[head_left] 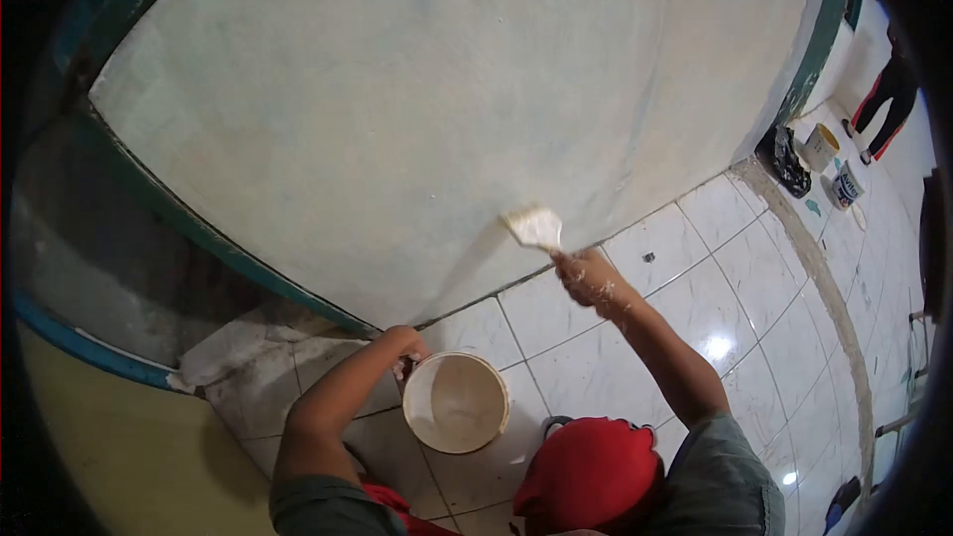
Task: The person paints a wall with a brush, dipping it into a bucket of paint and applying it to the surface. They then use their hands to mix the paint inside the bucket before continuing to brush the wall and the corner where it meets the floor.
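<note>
My right hand is closed around the handle of a wide paintbrush, with paint flecks on the hand and wrist. The brush's pale bristles lie against the lower part of a whitish, patchy wall. At the rim of a white bucket, my left hand grips its far left side, the fingers partly hidden. The bucket stays low over the tiles in front of me, its opening facing up and its inside pale.
White tiles cover the floor. Green trim borders the wall at left. Off to the right are a black plastic bag, an open tub, a labelled paint pail and a standing person. A blue edge runs along the left.
</note>
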